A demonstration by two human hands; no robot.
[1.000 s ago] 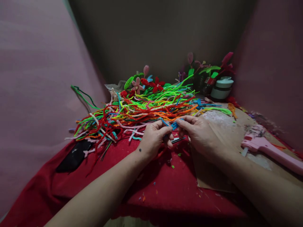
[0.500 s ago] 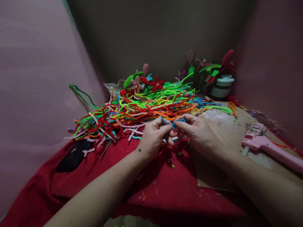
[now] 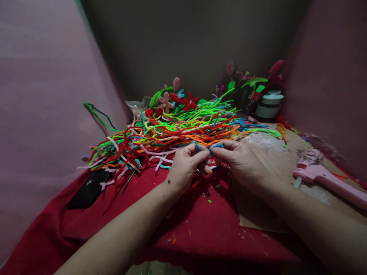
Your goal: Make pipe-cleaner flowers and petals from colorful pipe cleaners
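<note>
Between my two hands is a short blue pipe cleaner (image 3: 216,146), bent and partly hidden by the fingers. My left hand (image 3: 189,159) pinches it between thumb and forefinger, the other fingers curled below. My right hand (image 3: 237,157) grips it from the other side, thumb and forefinger pressed together. The fingertips of both hands nearly meet. Just beyond them lies a large heap of pipe cleaners (image 3: 186,128) in green, red, orange, yellow, white and pink. A thin tool, mostly covered by the hands, lies on the red cloth (image 3: 200,221) beneath.
A black phone (image 3: 89,190) lies at the left. At the right, a pink glue gun (image 3: 327,177) rests on a cardboard sheet (image 3: 266,152). Behind stand a pale blue lidded jar (image 3: 268,105) and pipe-cleaner flowers (image 3: 190,101). Small clippings dot the cloth.
The fingertips have drawn slightly closer together over the blue pipe cleaner, and less of it shows between them. Both arms stay nearly in place.
</note>
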